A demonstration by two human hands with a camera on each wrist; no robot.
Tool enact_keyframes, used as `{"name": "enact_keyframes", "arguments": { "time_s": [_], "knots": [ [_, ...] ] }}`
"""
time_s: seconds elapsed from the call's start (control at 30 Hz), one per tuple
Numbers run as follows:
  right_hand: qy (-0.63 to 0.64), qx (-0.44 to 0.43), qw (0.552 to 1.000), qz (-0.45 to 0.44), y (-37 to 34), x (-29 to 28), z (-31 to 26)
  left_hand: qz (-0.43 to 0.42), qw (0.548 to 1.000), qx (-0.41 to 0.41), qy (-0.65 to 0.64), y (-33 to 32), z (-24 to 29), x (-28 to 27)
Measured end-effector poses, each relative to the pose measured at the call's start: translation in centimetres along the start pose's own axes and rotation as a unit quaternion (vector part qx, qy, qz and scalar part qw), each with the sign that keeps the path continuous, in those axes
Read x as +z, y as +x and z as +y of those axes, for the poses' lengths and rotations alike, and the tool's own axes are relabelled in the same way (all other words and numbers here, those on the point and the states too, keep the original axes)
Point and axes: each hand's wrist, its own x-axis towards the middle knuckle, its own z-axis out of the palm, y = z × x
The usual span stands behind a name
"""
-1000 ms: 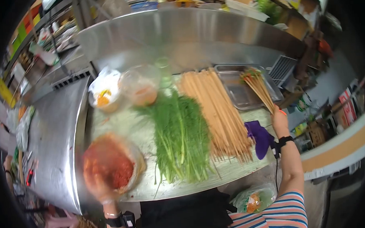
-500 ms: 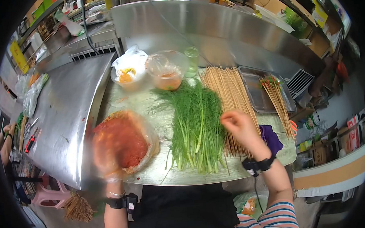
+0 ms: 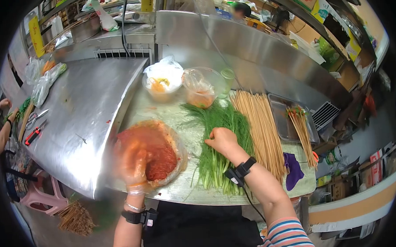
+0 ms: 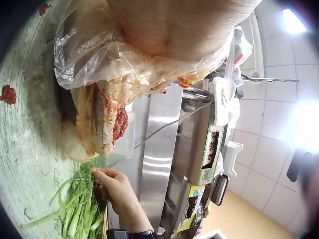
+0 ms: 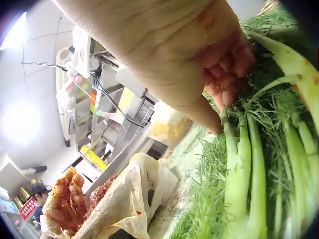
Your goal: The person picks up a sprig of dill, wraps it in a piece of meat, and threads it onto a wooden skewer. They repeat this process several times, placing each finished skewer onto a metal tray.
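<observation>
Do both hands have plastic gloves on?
No, only the left hand wears a clear plastic glove; the right hand, at the greens, is bare.

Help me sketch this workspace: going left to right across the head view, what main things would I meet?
Red-handled tool, red minced mixture, feathery green herbs, bare wooden sticks, purple cloth.

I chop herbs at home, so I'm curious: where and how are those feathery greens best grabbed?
Probably take the feathery greens by their thick stems, coming from the near side: the stems lie bunched there, while finer fronds spread farther back.
</observation>
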Motion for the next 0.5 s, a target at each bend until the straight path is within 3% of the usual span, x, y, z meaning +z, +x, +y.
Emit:
{"name": "enact_keyframes", "arguments": {
  "time_s": [0.13, 0.23, 0.33, 0.47, 0.5],
  "knots": [
    [0.043, 0.066, 0.993, -0.092, 0.6, -0.8, 0.6, 0.004, 1.000, 0.006, -0.005, 0.0, 0.5, 0.3],
    [0.131, 0.034, 0.985, -0.110, 0.9, -0.3, 1.9, 0.011, 1.000, 0.010, -0.002, 0.1, 0.4, 0.5],
    [0.421, 0.109, 0.884, -0.172, -0.2, -3.1, 2.6, 0.018, 1.000, 0.013, 0.005, 0.0, 0.3, 0.3],
    [0.627, 0.079, 0.769, -0.096, -2.5, -4.9, 4.9, 0.020, 0.999, 0.032, 0.032, 0.0, 0.5, 0.8],
    [0.643, 0.068, 0.758, -0.089, -3.1, -5.5, 5.3, 0.014, 0.999, 0.028, 0.023, 0.1, 0.3, 0.7]
  ]
}}
